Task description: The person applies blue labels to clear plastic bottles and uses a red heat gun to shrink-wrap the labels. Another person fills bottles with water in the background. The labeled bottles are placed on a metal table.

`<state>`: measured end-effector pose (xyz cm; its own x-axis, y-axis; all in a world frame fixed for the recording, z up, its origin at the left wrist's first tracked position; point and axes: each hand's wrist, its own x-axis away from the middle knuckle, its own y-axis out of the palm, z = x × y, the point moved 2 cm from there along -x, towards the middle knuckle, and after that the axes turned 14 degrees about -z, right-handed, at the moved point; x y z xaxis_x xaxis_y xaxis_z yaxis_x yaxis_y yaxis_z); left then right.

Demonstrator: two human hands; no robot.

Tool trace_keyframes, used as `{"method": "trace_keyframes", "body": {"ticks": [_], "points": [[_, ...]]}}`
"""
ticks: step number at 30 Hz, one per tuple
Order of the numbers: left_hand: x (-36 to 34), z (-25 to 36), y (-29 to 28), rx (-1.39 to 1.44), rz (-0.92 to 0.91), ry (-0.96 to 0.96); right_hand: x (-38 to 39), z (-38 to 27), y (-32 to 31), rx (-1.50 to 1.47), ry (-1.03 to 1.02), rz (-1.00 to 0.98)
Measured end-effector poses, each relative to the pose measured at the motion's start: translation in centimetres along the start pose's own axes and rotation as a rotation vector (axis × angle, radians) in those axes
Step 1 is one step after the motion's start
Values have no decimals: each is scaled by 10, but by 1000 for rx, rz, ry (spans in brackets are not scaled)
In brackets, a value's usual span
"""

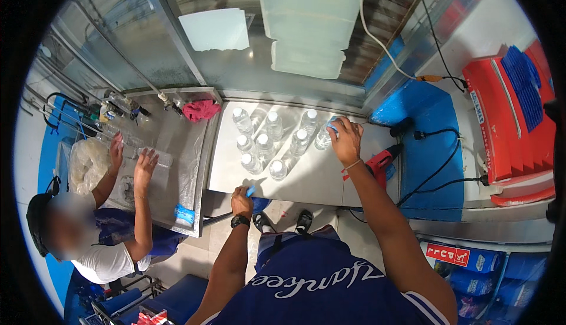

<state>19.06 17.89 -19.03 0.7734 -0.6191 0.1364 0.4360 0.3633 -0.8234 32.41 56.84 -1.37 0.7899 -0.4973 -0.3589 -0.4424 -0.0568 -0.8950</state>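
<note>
Plastic bottle, round and see-through (322, 141): stands up on the flat white table (318, 184), at the right end of the bunch, just under the right hand (348, 139).
Right hand: fingers bent and pinching a thin blue piece (333, 127) by the bottle's top; I cannot tell if they squeeze the bottle too.
Left hand (242, 202): curled near the table's front edge, pinching a small flat blue scrap (250, 191).
Clear bottles with white caps (277, 170): stand close by, on the left.
Feel: the bottle is likely smooth, a bit slippery, and soft if squeezed hard; heavy if full, but I cannot tell. Blue bits look light and bendy.
Best hold: likely round the bottle's middle, gently; blue bits by an edge.
</note>
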Motion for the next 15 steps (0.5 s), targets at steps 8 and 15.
{"method": "trace_keyframes", "body": {"ticks": [8, 15], "points": [[34, 91, 30, 181, -380, 463, 4, -5, -8, -13, 10, -4], [-15, 258, 120, -19, -532, 659, -4, 2, -16, -78, -95, -52]]}}
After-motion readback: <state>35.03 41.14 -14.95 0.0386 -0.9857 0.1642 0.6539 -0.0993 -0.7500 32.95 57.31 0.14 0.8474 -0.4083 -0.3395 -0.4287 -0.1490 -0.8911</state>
